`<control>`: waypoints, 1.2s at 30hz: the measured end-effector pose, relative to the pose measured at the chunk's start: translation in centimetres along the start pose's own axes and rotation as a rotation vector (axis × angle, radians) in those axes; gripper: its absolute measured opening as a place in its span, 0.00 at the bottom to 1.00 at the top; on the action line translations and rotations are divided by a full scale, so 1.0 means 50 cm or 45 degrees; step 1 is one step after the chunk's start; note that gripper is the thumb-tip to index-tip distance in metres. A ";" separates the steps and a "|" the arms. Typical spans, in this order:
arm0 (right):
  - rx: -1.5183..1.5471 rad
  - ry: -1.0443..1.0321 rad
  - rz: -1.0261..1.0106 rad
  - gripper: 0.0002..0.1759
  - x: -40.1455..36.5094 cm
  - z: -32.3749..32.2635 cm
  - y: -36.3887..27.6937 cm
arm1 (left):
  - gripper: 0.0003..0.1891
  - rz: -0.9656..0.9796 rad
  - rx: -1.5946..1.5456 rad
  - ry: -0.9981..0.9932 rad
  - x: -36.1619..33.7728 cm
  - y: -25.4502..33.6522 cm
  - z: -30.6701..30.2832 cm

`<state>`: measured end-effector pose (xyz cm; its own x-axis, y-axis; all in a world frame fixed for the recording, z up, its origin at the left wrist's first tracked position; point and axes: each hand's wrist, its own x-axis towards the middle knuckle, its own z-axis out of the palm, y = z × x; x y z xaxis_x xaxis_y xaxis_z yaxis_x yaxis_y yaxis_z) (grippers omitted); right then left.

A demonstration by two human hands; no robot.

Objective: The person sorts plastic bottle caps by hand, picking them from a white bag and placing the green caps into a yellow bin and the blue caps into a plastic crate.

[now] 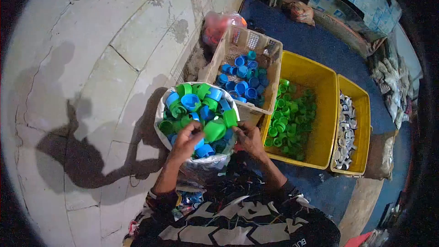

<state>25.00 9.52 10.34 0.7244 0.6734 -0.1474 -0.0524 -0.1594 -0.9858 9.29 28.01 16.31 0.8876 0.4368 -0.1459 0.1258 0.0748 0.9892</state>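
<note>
My left hand [185, 142] is over the near side of a white sack [160, 110] heaped with green and blue plastic caps. Its fingers are closed at the edge of a large green cap [215, 131], slightly blurred. At the sack's right rim, my right hand [250, 140] has its fingertips closed on another green cap [230, 118]. Between and around the hands lie more caps, among them a blue cap [204, 151] close to my left hand. The undersides of the fingers are partly hidden.
Beyond the sack stands a pale plastic crate [277, 64] with blue caps. To its right are a yellow bin [320, 110] with green caps and a narrower yellow bin [361, 130] with white and grey pieces. A concrete block wall [91, 64] runs along the left.
</note>
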 end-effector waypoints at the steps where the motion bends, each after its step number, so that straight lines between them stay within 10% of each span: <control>1: -0.003 -0.004 -0.004 0.14 0.002 0.003 -0.001 | 0.09 -0.020 -0.187 0.127 0.004 -0.002 0.001; 8: -0.029 0.032 -0.137 0.15 0.016 0.039 -0.006 | 0.19 -0.041 -1.316 0.264 0.012 -0.045 0.007; 21: -0.085 0.196 -0.124 0.14 -0.009 0.008 0.002 | 0.15 0.092 -1.179 0.470 0.010 -0.001 0.052; 29: 0.003 0.379 -0.013 0.11 -0.079 -0.156 0.048 | 0.10 0.390 -0.143 0.553 0.045 0.070 0.227; 36: -0.629 0.794 -0.261 0.06 -0.155 -0.351 0.162 | 0.07 0.735 0.976 0.000 0.157 -0.047 0.476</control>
<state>31.02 -9.65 4.91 0.9432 0.2222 0.2469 0.3258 -0.4740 -0.8180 26.52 9.91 13.10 0.9033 0.2227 0.3667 -0.0755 -0.7588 0.6470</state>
